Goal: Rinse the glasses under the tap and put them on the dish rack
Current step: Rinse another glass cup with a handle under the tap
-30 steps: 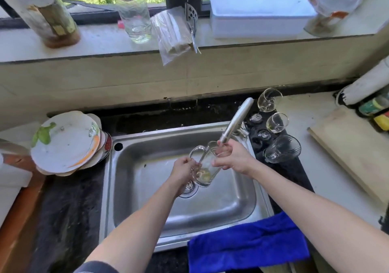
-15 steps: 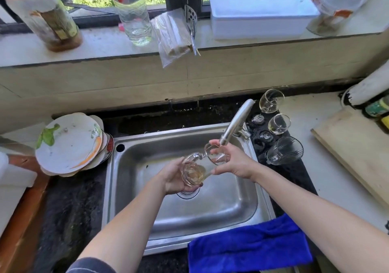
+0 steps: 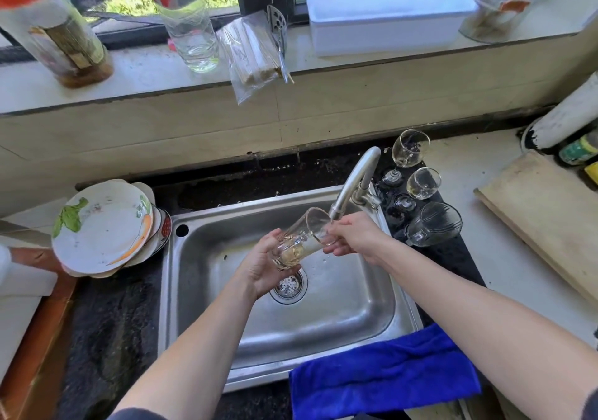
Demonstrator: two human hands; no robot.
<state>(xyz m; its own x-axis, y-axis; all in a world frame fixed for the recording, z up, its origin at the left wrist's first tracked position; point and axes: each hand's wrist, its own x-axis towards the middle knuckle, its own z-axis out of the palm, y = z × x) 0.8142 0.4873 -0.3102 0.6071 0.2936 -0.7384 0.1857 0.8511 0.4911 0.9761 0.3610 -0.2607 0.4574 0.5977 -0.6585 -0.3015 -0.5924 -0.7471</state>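
A clear glass mug (image 3: 302, 240) with a handle is tilted over the steel sink (image 3: 372, 316), its mouth up against the tap spout (image 3: 352, 183). My left hand (image 3: 263, 266) cups its base from below. My right hand (image 3: 354, 237) holds its rim, fingers at the opening. A little yellowish liquid lies in the bottom of the mug. On a black rack (image 3: 430, 258) right of the sink rest a stemmed glass (image 3: 409, 148), a small glass (image 3: 424, 182) and a glass mug (image 3: 433, 224).
A stack of plates (image 3: 103, 228) leans left of the sink. A blue cloth (image 3: 385, 377) hangs over the sink's front right edge. A wooden board (image 3: 547, 215) lies at the right. Bottles (image 3: 191, 21), a bag and a white box (image 3: 388, 12) line the windowsill.
The mug has tipped further over, mouth toward the spout. My left hand has slid from the handle side down under its base. My right hand stays at the rim.
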